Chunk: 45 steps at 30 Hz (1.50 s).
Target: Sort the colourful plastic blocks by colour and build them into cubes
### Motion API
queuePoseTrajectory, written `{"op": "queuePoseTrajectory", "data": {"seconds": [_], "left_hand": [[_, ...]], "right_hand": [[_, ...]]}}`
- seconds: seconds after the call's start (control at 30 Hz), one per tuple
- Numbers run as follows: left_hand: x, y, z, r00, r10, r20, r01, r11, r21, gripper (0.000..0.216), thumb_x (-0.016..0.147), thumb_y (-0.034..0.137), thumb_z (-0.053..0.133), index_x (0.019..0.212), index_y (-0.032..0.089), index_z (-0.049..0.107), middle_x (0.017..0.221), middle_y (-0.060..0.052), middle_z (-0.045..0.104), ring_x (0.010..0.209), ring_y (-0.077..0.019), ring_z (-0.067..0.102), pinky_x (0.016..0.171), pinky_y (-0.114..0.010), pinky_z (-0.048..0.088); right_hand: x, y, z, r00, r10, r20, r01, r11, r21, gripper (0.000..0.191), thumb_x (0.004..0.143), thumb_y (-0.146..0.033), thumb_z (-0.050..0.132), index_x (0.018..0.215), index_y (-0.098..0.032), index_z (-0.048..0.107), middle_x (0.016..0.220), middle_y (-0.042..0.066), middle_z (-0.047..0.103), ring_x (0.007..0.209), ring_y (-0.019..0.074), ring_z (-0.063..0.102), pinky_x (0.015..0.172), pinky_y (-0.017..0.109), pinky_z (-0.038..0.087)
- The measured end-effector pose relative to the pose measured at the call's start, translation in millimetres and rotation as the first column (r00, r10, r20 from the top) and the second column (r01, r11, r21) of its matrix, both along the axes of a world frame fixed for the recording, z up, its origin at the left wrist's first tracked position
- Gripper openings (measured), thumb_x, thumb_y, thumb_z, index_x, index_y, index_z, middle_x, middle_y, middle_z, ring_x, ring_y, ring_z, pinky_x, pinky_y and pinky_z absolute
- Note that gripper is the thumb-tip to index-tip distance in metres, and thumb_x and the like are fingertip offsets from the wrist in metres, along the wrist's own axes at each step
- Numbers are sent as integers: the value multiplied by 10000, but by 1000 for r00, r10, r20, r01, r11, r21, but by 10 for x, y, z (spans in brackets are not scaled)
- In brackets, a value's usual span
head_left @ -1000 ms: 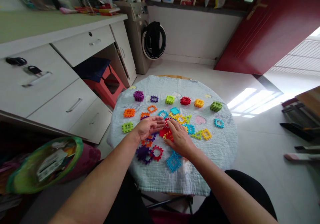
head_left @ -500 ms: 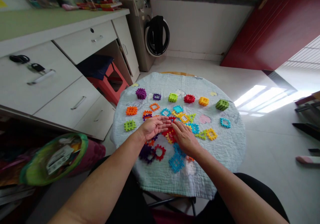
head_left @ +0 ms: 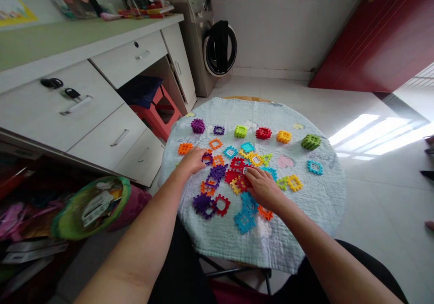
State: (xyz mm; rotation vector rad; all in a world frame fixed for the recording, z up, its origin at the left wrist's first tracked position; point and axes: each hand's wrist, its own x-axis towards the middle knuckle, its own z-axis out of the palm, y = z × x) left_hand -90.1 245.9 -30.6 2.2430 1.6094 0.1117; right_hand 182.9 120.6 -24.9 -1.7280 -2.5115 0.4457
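Square red pieces [head_left: 232,176] with bumpy edges lie on the cloth [head_left: 288,240]. The right hand [head_left: 262,184] lies flat over them; the left hand [head_left: 193,161] bends beside a purple piece [head_left: 210,160]. Whether either hand grips anything is too hidden to see.

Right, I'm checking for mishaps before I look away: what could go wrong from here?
The right hand covers part of the red pieces in a crowded cluster, so it might nudge the blue pieces nearby.
The left hand is close to the orange piece and could bump it.
The cloth hangs over the front edge near the legs; a snag might shift everything on it.
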Motion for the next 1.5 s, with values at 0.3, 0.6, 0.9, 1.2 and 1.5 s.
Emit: {"op": "queuePoseTrajectory", "data": {"seconds": [0.3, 0.6, 0.9, 1.2, 1.5], "left_hand": [[138, -48, 34, 990, 32, -138, -20, 996, 83, 402, 594, 199, 652, 992, 164, 613, 1060, -112, 612, 1018, -283, 559, 876, -367, 447], [296, -300, 325, 348, 582, 735, 264, 692, -672, 445, 725, 347, 586, 1121, 143, 592, 977, -90, 699, 909, -202, 651, 797, -319, 474], [814, -699, 125, 219, 768, 601, 531, 423, -734, 271, 812, 231, 495, 1018, 133, 641, 940, -103, 713, 876, -213, 668, 770, -329, 495], [515, -443, 301, 503, 485, 715, 126, 777, -616, 315, 797, 223, 550, 1099, 160, 616, 1025, -76, 680, 916, -167, 637, 749, -264, 475], [235, -275, 129, 979, -23, 204, 30, 999, -31, 219, 690, 247, 625, 898, 183, 655, 906, -54, 657, 895, -224, 602, 837, -323, 451]], "right_hand": [[25, 9, 101, 1000, -19, -23, 18, 999, -36, 387, 870, -256, 522, 1250, -187, 550, 1365, 119, 488, 1259, 274, 426, 1022, 427, 368], [-52, 30, 165, 923, -57, -381, 109, 987, 118, 422, 869, -228, 538, 1285, -180, 486, 1223, 130, 581, 1150, 241, 531, 982, 416, 433], [-142, 3, 97, 828, -87, -554, 213, 963, 167, 666, 773, -323, 687, 1358, -210, 390, 1264, 141, 543, 1159, 267, 524, 970, 453, 442], [-119, 57, 61, 864, -131, -486, 219, 967, 129, 443, 762, -160, 589, 1197, -204, 518, 1123, 94, 592, 1044, 224, 546, 926, 390, 440], [-215, 9, -24, 961, -40, -272, 83, 985, 150, 496, 753, -244, 663, 1223, -170, 524, 1182, 133, 561, 1090, 283, 479, 954, 445, 406]]}}
